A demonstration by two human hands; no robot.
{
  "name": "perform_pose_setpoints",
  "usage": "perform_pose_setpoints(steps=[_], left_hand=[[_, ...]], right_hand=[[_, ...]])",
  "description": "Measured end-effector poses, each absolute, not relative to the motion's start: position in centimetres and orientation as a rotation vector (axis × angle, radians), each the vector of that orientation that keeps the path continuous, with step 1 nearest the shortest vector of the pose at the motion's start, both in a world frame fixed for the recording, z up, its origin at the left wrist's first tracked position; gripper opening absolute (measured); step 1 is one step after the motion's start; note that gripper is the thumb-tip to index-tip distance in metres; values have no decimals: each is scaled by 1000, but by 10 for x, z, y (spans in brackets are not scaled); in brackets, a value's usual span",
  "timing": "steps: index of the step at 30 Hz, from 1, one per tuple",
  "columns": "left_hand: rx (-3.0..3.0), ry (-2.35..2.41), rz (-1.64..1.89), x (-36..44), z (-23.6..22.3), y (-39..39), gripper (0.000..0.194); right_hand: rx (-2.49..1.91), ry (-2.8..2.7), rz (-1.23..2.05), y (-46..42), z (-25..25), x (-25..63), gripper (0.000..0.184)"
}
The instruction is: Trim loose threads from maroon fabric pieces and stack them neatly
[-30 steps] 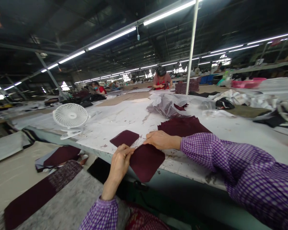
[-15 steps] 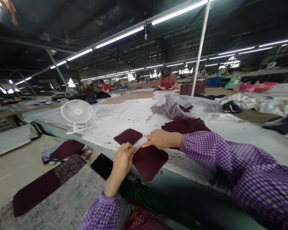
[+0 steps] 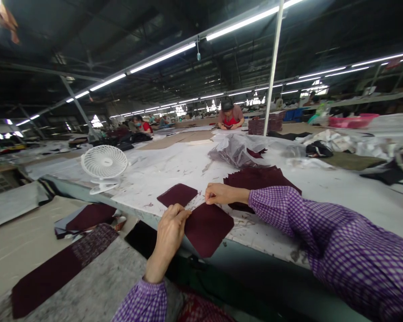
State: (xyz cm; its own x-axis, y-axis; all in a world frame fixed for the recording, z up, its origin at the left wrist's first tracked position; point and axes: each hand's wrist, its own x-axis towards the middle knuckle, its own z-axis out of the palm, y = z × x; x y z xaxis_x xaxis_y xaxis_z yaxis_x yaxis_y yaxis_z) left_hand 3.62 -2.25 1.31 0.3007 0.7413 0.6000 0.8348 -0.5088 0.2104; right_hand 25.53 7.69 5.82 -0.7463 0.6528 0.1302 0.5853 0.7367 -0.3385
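Right hand (image 3: 222, 193) drawn farther from left hand (image 3: 170, 226), along upper edge of maroon piece (image 3: 208, 230), wider gap between them

1. Over us spreads a dark ceiling (image 3: 127, 22), its beams dim.
2. We see lit tube lights (image 3: 163, 58) in long rows running toward the back of the room.
3. Our broad bench (image 3: 154, 167) has a scuffed white top; a slim pale pole (image 3: 273, 71) rises at its far side.
4. Left of us, a grey post (image 3: 75, 100) appears slanted.
5. Far off, bright windows (image 3: 96, 121) glow against the gloom.
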Motion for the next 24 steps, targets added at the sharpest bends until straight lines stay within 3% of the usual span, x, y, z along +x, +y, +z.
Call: perform_pose_setpoints(steps=[6, 12, 17, 24], left_hand=[[-2426, -1550, -1021, 47, 24, -10, 25], [-2457, -1623, -734, 74, 34, 9, 27], [-2459, -1655, -729, 75, 32, 11, 25], [-2512, -1623, -994, 59, 22, 10, 23]], right_hand=[[-1007, -2678, 286, 82, 67, 261, 8], [-1220, -2677, -35, 84, 72, 268, 20], [-776, -2725, 47, 73, 70, 258, 28], [-715, -2804, 38, 64, 57, 257, 33]])
